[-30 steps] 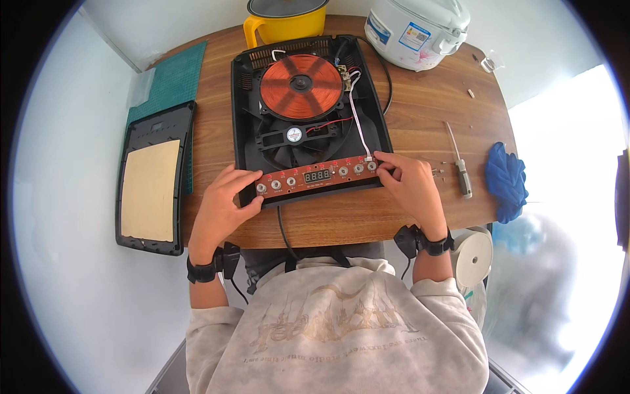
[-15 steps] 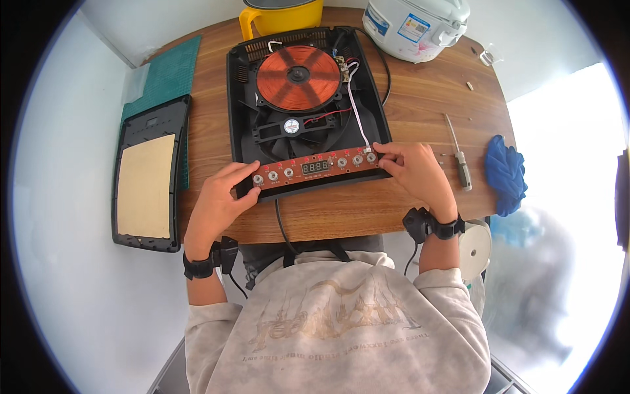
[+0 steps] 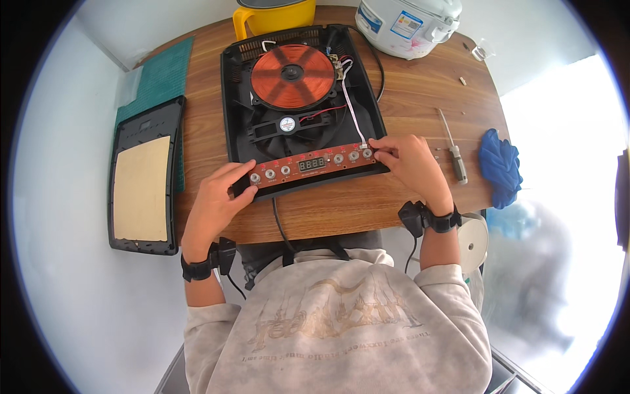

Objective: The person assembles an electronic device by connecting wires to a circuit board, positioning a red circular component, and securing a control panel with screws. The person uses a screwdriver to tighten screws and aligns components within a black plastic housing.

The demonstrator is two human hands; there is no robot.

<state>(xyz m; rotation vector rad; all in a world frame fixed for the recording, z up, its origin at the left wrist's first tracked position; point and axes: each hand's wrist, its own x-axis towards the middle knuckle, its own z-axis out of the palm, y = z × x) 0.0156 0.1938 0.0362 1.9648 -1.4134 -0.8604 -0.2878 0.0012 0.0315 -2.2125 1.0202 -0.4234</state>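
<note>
An opened induction cooker base (image 3: 230, 141) lies in front of me, its copper coil (image 3: 275, 79) and a black fan bracket (image 3: 262, 129) exposed. Along its near edge sits a long reddish control board (image 3: 298, 173) with round buttons and a small digit display (image 3: 312, 164). My left hand (image 3: 220, 194) grips the board's left end between thumb and fingers. At the other end, my right hand (image 3: 410, 161) pinches the board's right corner, close to the plug of a white ribbon cable (image 3: 354, 111). That cable runs up to a small circuit part beside the coil.
The black cover panel (image 3: 141, 190) rests at left, partly on a green cutting mat (image 3: 157, 75). A screwdriver (image 3: 453, 148) and a blue cloth (image 3: 501, 167) lie at right. Behind stand a yellow container (image 3: 282, 18) and a white rice cooker (image 3: 407, 29). Small bits dot the table's right side.
The whole view has shifted slightly, moving the table's things a little left and up. Both hands keep their hold on the control board's ends.
</note>
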